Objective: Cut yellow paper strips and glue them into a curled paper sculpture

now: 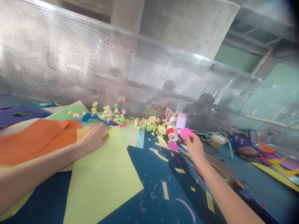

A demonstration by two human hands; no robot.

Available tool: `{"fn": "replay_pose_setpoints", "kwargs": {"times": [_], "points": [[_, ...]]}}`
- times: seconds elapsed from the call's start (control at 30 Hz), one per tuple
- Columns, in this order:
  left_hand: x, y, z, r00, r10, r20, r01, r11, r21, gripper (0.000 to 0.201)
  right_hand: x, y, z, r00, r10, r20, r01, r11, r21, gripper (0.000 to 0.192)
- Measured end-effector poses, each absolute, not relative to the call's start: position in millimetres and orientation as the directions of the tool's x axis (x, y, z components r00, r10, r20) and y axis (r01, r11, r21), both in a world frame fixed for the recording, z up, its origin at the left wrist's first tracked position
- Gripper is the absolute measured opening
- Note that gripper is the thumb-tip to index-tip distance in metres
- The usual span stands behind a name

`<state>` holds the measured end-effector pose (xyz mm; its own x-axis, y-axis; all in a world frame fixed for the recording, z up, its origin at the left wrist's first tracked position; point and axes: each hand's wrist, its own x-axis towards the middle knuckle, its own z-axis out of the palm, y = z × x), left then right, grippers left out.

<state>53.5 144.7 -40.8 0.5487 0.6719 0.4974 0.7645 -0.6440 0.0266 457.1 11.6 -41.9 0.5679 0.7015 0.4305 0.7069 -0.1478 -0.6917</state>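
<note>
On a blue worktable [144, 165] strewn with paper scraps, the right hand [195, 149] pinches a pink paper disc [186, 133] by its edge, light and easily creased; the left hand [94, 137] lies flat, fingers open, on a yellow-green sheet [102, 177].

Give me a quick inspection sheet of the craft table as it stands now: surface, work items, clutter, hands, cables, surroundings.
Surface: blue table, strewn with paper offcuts.
Work items: pink paper disc pinched in right hand; yellow-green sheet under left hand.
Clutter: orange sheet, curled paper figures, red-and-white spool, second pink disc lying flat.
Hands: left flat on the sheet; right raised, gripping the disc.
Cables: teal cord at right.
Surroundings: perforated metal screen behind table.
</note>
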Motion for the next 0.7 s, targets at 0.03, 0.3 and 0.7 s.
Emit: {"fn": "replay_pose_setpoints", "kwargs": {"times": [0.03, 0.3, 0.7], "points": [[54, 146, -42, 0.544, 0.670, 0.505, 0.767, -0.641, 0.024, 0.035, 455, 13, -42, 0.540, 0.732, 0.415, 0.708, -0.128, -0.695, 0.046], [51, 155, -52, 0.529, 0.643, 0.554, 0.771, -0.636, 0.001, 0.034, 428, 10, -38, 0.179, 0.963, 0.203, 0.788, -0.017, -0.616, 0.023], [52, 155, -51, 0.535, 0.638, 0.554, 0.769, -0.639, -0.007, 0.033, 418, 9, -38, 0.104, 0.943, 0.316, 0.933, 0.018, -0.359, 0.031]]}}
